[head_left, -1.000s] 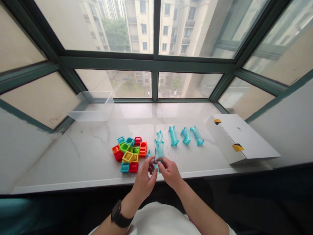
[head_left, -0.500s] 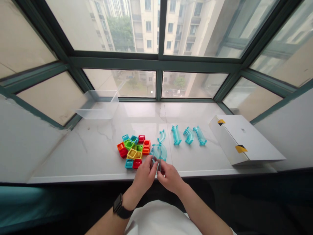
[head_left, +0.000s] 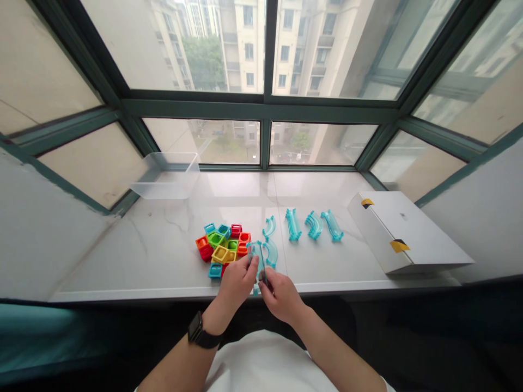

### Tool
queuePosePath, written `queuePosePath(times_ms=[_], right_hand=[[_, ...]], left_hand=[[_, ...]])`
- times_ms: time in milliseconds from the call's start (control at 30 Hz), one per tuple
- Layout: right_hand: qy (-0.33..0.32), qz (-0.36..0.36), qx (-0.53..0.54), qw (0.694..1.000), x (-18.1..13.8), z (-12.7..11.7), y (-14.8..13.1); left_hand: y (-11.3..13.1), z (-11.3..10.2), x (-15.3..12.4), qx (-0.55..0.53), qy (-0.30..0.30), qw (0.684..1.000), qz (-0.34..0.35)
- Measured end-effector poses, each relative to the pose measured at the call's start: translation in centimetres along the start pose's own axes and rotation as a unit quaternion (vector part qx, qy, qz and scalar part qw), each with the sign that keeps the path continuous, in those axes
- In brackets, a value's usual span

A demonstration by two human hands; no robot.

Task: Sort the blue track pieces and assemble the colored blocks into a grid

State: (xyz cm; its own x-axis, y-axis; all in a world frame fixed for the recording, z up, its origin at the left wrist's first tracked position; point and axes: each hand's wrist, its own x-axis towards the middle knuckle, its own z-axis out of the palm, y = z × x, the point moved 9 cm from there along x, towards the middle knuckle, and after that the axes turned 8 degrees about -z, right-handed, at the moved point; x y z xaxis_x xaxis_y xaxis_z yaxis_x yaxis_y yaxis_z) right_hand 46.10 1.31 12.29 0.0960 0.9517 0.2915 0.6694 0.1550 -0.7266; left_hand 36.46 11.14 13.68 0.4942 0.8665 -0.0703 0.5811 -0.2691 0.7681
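Near the counter's front edge, my left hand [head_left: 235, 286] and my right hand [head_left: 281, 296] grip a translucent blue track piece [head_left: 256, 249] from either side, fingers pinched on its edges. The piece is raised and tilted, its lower part mostly covered by my fingers. Just behind it lies a curved blue track piece [head_left: 270, 253], with a smaller curved track piece [head_left: 269, 226] farther back. To the left of my hands is a pile of red, orange, yellow, green and blue plastic blocks [head_left: 220, 254]; my left hand hides part of a red one.
Right of centre, a straight track piece [head_left: 293, 225], a curved one [head_left: 314, 225] and another straight one [head_left: 332, 225] lie in a row. A white box [head_left: 420, 228] stands at the right. A clear plastic bin [head_left: 165, 189] sits back left by the windows.
Both hands have shifted slightly left with the track piece. It has turned and leans more now, and its lower end shows below my fingers.
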Motion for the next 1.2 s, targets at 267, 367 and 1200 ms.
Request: queuePosePath(times_ms=[267, 367, 1200], right_hand=[[-0.005, -0.012, -0.012, 1.0, -0.9, 1.0, 0.2], [0.016, 0.001, -0.046, 0.999, -1.1, 0.8, 0.7], [0.057, -0.028, -0.075, 0.995, -1.2, -2.7, 3.0]], left_hand=[[-1.5, -0.4, 0.6, -0.102, 0.022, 0.993, -0.052], [-1.6, 0.4, 0.8, -0.125, 0.009, 0.99, -0.061], [-1.3, 3.7, 4.6, -0.198, -0.044, 0.974, -0.098]])
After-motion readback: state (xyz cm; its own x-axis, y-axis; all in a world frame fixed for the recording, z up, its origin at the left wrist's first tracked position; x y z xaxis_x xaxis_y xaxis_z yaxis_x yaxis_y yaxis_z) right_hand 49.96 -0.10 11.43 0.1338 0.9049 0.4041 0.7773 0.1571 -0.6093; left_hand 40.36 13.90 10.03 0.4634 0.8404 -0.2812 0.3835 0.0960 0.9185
